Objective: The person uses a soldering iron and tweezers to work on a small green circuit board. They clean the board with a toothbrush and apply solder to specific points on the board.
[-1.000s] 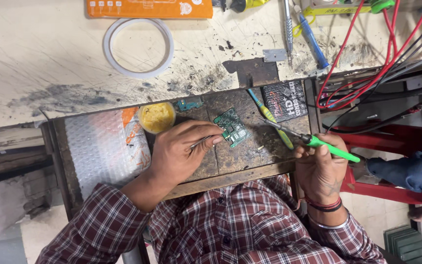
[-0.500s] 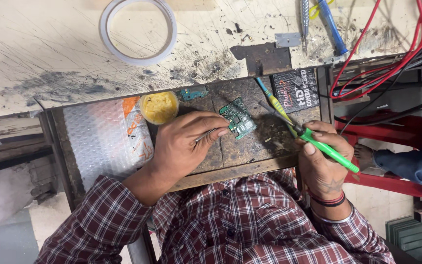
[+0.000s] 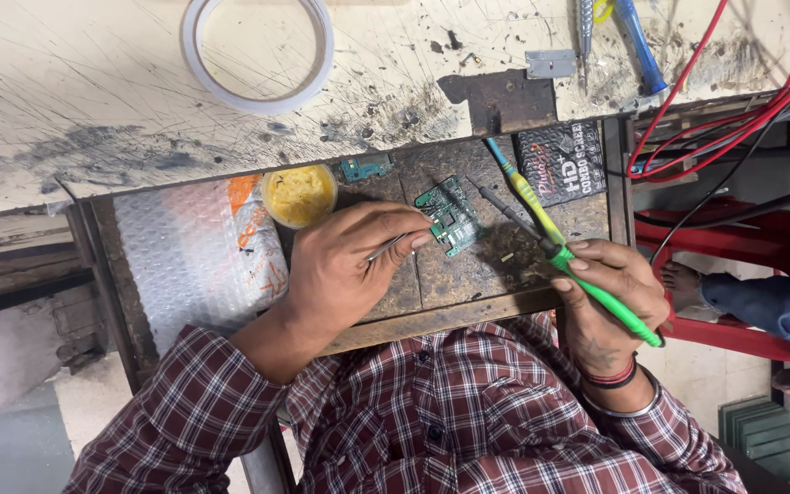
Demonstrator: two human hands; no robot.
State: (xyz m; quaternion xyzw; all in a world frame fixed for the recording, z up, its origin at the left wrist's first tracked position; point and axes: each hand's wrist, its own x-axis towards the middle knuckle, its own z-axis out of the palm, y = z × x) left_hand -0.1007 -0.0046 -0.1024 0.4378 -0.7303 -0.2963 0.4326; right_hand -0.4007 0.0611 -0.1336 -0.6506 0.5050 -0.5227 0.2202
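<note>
A small green circuit board lies on a dark worn work plate. My left hand rests beside the board and grips thin metal tweezers, whose tips touch the board's left edge. My right hand holds a green-handled soldering iron. Its dark shaft points up and left, with the tip just right of the board. Both arms wear a plaid shirt.
A yellow flux tin and a second small board sit above my left hand, with bubble wrap to the left. On the scratched bench are a tape ring and a blue-handled tool. Red wires and another person's foot are at right.
The view has shifted down a little, so the bench things sit higher in frame. Both hands keep their grips and stay by the board.
</note>
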